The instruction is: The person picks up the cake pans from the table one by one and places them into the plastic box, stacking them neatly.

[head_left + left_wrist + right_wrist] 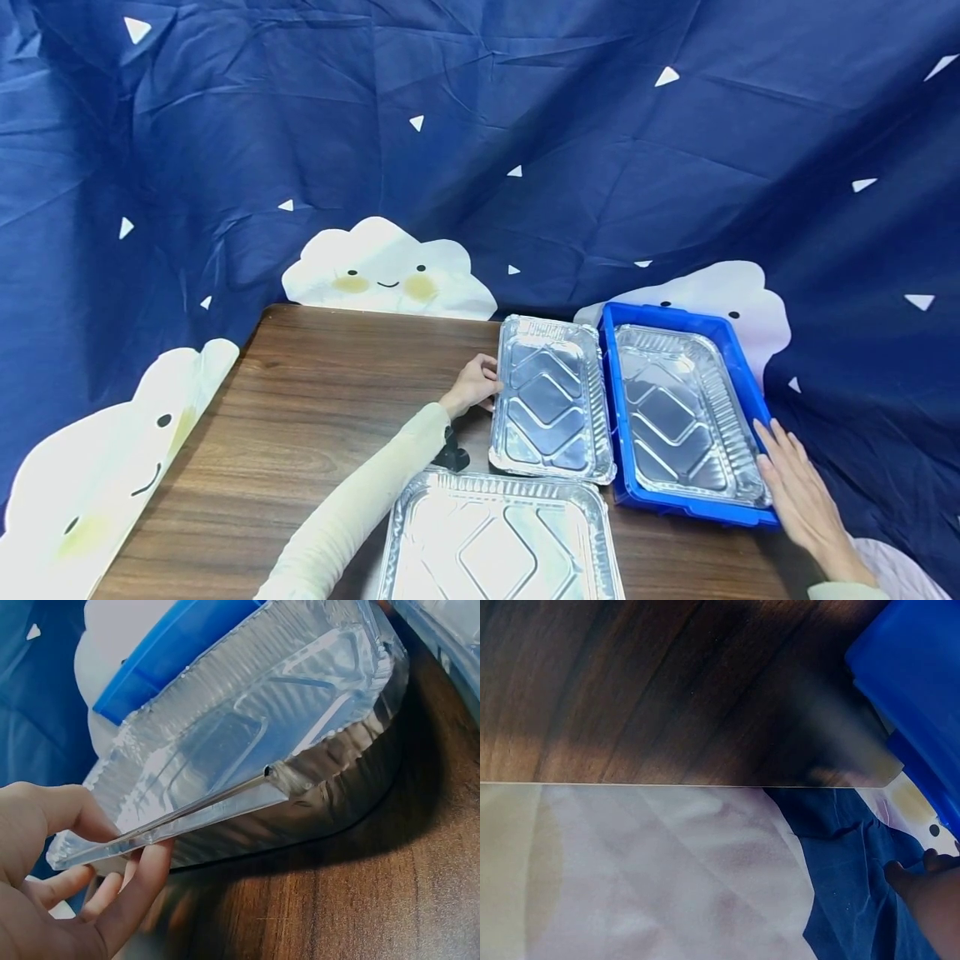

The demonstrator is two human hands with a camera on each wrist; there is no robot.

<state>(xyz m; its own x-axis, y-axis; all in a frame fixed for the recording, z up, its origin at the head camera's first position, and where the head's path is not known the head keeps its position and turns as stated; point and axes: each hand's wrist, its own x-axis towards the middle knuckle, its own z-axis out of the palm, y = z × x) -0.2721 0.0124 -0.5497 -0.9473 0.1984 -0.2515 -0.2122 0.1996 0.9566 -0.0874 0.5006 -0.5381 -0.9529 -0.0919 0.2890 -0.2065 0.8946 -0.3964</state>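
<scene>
My left hand (474, 385) pinches the left rim of a foil tray (546, 400) in the middle of the table. In the left wrist view, the thumb lies over the rim of this foil tray (225, 750) and the fingers are below it. To its right stands a blue plastic bin (617, 433) with another foil tray (667, 417) inside. My right hand (806, 492) has its fingers straight against the bin's right side. Only part of the right hand (930, 900) shows in the right wrist view, beside the blue bin (915, 682).
A third foil tray (495, 550) lies at the near edge of the view, close below the held one. A small black object (452, 454) is partly hidden by the left sleeve. The wooden table (322, 400) ends at a blue cloth backdrop (450, 125) with clouds.
</scene>
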